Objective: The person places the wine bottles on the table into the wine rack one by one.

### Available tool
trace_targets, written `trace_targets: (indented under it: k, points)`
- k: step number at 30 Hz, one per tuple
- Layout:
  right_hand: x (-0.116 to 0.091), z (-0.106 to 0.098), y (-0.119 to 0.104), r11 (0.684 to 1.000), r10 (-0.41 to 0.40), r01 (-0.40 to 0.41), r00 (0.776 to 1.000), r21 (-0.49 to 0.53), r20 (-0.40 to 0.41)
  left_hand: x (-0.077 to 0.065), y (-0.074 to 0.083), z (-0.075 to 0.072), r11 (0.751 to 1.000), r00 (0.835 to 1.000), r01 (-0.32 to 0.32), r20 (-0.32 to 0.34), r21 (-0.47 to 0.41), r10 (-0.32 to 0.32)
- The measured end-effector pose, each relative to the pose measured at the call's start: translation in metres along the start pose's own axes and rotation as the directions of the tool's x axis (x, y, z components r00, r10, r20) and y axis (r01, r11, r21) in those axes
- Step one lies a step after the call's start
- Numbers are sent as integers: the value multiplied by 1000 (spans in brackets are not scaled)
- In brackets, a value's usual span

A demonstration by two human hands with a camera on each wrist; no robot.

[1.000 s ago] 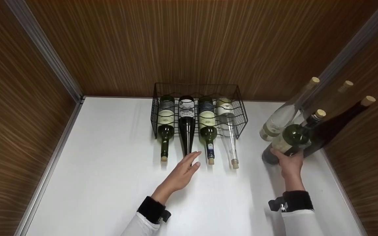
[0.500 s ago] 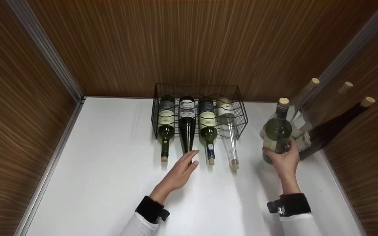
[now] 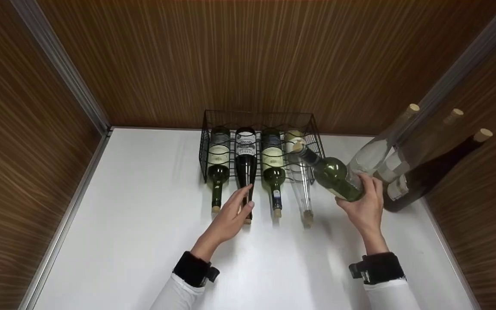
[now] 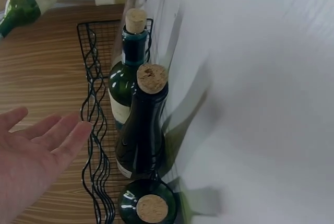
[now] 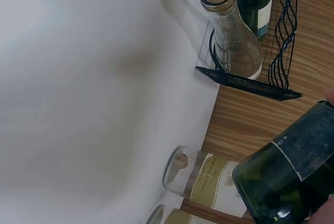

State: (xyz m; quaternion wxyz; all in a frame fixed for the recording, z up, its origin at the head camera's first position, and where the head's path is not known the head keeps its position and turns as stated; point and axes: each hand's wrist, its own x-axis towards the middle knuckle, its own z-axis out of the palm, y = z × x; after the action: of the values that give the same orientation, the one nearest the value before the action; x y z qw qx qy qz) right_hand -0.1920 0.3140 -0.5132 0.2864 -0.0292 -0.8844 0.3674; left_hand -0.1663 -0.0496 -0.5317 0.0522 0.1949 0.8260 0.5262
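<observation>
My right hand grips a corked green wine bottle around its lower body. The bottle is tilted in the air, its neck pointing up-left and overlapping the right end of the rack in the head view. Its dark label and base fill the lower right of the right wrist view. A black wire wine rack holds a row of corked bottles lying neck outward: a green one, a dark one, another green one and a clear one. My left hand, fingers extended and holding nothing, hovers by the dark bottle's neck.
Right of the rack stand a tall clear bottle, a second clear bottle and a tall dark bottle, all corked, near the right wall. Wood-grain panels enclose the white tabletop at back and sides.
My right hand has lifted the green wine bottle from among the standing bottles, moved it left and tipped its neck toward the rack. My left hand has shifted slightly left.
</observation>
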Motion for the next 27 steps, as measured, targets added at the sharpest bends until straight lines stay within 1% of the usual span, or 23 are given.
trace_targets:
  k: [3, 8, 11, 13, 17, 20, 23, 25, 27]
  points:
    - [0, 3, -3, 993, -103, 103, 995, -49, -5, 2, 3, -3, 1000, 1000, -5, -24, 11, 5]
    - [1, 8, -7, 960, -259, 256, 966, -118, -18, 7, 9, -5, 998, 995, -54, -85, 29, 57]
    - [2, 10, -9, 937, -316, 311, 949, -159, -6, 9, 12, -3, 994, 989, -90, -113, 53, 96]
    - [2, 11, -11, 924, -340, 337, 940, -183, 16, 11, 15, -1, 992, 985, -107, -125, 65, 115]
    - [1, 13, -16, 897, -377, 384, 923, -219, 72, 13, 19, 0, 990, 981, -121, -146, 73, 131]
    - [2, 14, -19, 868, -424, 436, 900, -235, 102, 16, 22, 0, 990, 982, -114, -140, 77, 124]
    - [4, 16, -22, 833, -481, 496, 868, -246, 121, 18, 24, -1, 990, 989, -104, -98, 90, 113]
    - [5, 17, -24, 813, -508, 525, 851, -252, 136, 19, 26, -1, 989, 992, -97, -67, 115, 105]
    - [6, 18, -25, 801, -525, 544, 839, -250, 143, 20, 27, -2, 981, 993, -94, -54, 170, 105]
